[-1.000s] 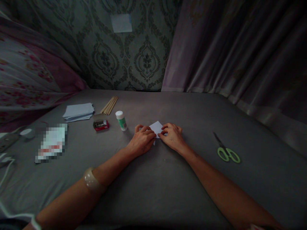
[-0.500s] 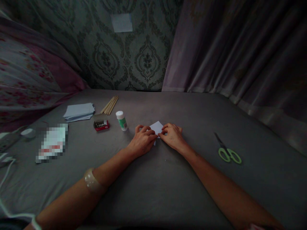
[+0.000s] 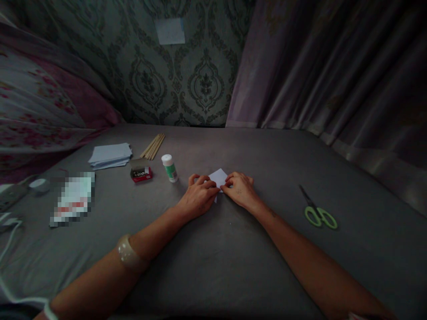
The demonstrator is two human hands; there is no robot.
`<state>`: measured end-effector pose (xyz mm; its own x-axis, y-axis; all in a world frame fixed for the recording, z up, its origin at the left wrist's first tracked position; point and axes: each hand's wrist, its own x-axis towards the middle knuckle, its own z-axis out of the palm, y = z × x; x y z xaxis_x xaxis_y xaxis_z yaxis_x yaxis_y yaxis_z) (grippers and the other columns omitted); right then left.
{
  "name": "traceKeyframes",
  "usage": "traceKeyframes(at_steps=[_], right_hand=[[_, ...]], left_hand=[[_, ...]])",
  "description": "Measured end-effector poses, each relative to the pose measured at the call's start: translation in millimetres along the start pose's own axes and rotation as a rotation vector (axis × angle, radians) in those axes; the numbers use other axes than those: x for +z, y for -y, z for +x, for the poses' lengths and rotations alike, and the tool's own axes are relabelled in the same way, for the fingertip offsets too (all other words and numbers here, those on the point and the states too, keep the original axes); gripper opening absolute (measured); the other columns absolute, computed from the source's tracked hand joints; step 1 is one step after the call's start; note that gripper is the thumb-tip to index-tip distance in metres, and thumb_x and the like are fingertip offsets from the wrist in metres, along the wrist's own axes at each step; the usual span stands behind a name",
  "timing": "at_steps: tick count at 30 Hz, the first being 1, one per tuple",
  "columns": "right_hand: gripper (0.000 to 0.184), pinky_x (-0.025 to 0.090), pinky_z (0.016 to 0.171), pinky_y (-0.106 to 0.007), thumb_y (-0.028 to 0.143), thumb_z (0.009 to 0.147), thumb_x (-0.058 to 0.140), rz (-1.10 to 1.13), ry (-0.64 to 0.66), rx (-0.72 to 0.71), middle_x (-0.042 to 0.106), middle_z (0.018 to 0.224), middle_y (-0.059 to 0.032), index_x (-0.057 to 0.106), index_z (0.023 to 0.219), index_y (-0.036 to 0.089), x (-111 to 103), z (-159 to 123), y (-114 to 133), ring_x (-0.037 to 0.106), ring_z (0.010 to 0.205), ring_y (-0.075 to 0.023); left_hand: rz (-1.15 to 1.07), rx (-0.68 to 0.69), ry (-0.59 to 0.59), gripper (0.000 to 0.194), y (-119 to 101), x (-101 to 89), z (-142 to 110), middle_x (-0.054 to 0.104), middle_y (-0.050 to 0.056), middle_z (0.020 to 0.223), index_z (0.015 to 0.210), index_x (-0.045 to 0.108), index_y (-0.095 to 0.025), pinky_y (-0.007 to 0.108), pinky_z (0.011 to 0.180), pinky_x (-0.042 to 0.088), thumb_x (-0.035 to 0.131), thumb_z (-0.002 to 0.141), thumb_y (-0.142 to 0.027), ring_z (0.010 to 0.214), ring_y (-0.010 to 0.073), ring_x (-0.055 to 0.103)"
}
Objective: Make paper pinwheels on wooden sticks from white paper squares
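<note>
A small piece of white paper (image 3: 218, 176), which looks folded, lies low over the grey cloth between my hands. My left hand (image 3: 199, 194) is closed on its left side, fingers curled over it and hiding part of it. On the opposite side my right hand (image 3: 240, 189) pinches the paper's lower right edge between thumb and fingers. A narrow white corner pokes out below the left fingertips. Left of my left hand stands an upright glue stick (image 3: 170, 169) with a white cap and green label.
Green-handled scissors (image 3: 320, 216) lie at the right. Toward the back left are a paper stack (image 3: 110, 155), wooden sticks (image 3: 153, 146) and an open red box (image 3: 141, 174) of small metal pieces. A blurred packet (image 3: 73, 199), a power strip (image 3: 11, 198) and a white cable (image 3: 8, 238) lie farther left.
Both hands keep their hold on the paper, with only a slight shift of the left fingers toward the right. The whole view has drifted a little.
</note>
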<state>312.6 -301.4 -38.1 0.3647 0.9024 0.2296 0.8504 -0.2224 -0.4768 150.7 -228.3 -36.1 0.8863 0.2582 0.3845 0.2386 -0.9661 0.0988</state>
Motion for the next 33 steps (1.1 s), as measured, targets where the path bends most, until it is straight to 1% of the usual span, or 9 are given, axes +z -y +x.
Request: traceKeyframes(at_steps=[5, 13, 19, 28, 31, 33], right_hand=[[0.014, 0.033, 0.088, -0.041, 0.025, 0.076, 0.065, -0.011, -0.015, -0.003, 0.067, 0.096, -0.0047, 0.067, 0.062, 0.020, 1, 1, 0, 0.057, 0.097, -0.0224], [0.012, 0.034, 0.087, -0.040, 0.026, 0.076, 0.065, -0.032, 0.017, 0.015, 0.069, 0.095, -0.0051, 0.067, 0.066, 0.019, -1, 2, 1, 0.059, 0.097, -0.0226], [0.013, 0.034, 0.084, -0.038, 0.026, 0.076, 0.065, -0.050, 0.014, 0.025, 0.068, 0.090, -0.0047, 0.067, 0.065, 0.020, -1, 1, 2, 0.059, 0.093, -0.0219], [0.014, 0.030, 0.086, -0.040, 0.026, 0.077, 0.063, -0.053, -0.050, 0.007, 0.067, 0.087, -0.0048, 0.064, 0.064, 0.019, 3, -5, 2, 0.057, 0.092, -0.0223], [0.012, 0.030, 0.087, -0.040, 0.028, 0.079, 0.061, -0.027, -0.120, -0.017, 0.067, 0.089, -0.0051, 0.064, 0.070, 0.020, 5, -9, 0, 0.057, 0.094, -0.0230], [0.011, 0.030, 0.088, -0.039, 0.027, 0.081, 0.057, -0.005, -0.170, -0.042, 0.067, 0.093, -0.0056, 0.065, 0.077, 0.021, 5, -12, -3, 0.057, 0.096, -0.0229]], left_hand=[[-0.010, -0.006, 0.000, 0.025, 0, 0.2, 0, 0.069, 0.006, 0.104, 0.102, 0.068, -0.024, 0.048, 0.093, 0.023, 0.046, 0.089, -0.022, 0.104, 0.0252, 0.051], [-0.013, -0.025, 0.030, 0.025, -2, -2.4, 2, 0.069, 0.005, 0.105, 0.102, 0.068, -0.023, 0.048, 0.093, 0.023, 0.047, 0.088, -0.021, 0.105, 0.0256, 0.051], [-0.006, -0.025, 0.012, 0.025, -3, -2.0, 3, 0.069, 0.006, 0.103, 0.100, 0.069, -0.024, 0.049, 0.093, 0.024, 0.047, 0.088, -0.021, 0.106, 0.0259, 0.050], [0.024, -0.037, -0.010, 0.024, -4, 1.2, 1, 0.069, 0.004, 0.103, 0.098, 0.069, -0.025, 0.049, 0.093, 0.023, 0.048, 0.088, -0.022, 0.106, 0.0266, 0.048], [0.022, -0.044, -0.003, 0.023, -4, 0.8, 1, 0.069, 0.004, 0.103, 0.098, 0.069, -0.024, 0.049, 0.093, 0.023, 0.048, 0.088, -0.022, 0.106, 0.0267, 0.048], [0.027, -0.042, -0.003, 0.023, -5, 0.1, 1, 0.069, 0.004, 0.103, 0.097, 0.069, -0.024, 0.048, 0.092, 0.023, 0.048, 0.088, -0.021, 0.106, 0.0266, 0.048]])
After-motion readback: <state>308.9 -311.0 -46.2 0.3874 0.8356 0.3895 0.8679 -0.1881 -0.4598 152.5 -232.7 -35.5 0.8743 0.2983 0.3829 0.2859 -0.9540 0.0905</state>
